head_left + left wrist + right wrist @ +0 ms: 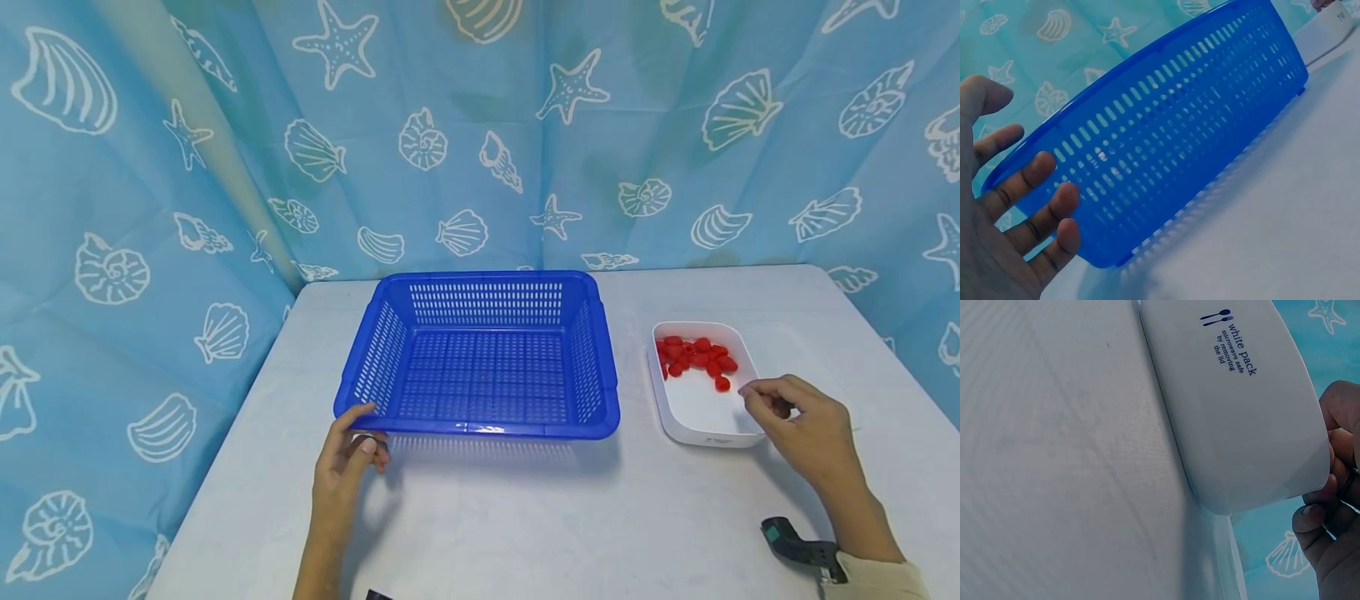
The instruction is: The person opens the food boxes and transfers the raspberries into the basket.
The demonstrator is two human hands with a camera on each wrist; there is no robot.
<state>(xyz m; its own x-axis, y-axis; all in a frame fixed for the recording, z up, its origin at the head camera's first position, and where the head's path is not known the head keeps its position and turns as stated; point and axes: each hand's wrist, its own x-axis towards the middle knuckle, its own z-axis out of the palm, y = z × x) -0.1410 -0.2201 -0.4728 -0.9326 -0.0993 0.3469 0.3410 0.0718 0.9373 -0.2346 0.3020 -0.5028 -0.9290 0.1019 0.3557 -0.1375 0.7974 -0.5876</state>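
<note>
A blue plastic basket (480, 429) with slotted walls sits mid-table, nothing inside it. At its near left corner, my left hand (345, 467) has its index finger over the rim and the thumb apart. In the left wrist view the fingers (1041, 219) spread loosely in front of the basket's wall. To the right stands a white plastic container (712, 421) with small rounded red pieces (697, 354) gathered toward its far side. The right hand (806, 425) pinches this container's right rim between thumb and bent fingers. Its fingertips are partly hidden by the wall in the right wrist view.
A clear plastic lid or tray (787, 358) lies beside the container, at its far right. The table (487, 525) has a white cover, and a blue shell-print curtain (465, 183) hangs behind and at the left. A black wrist strap (802, 546) shows near the right forearm.
</note>
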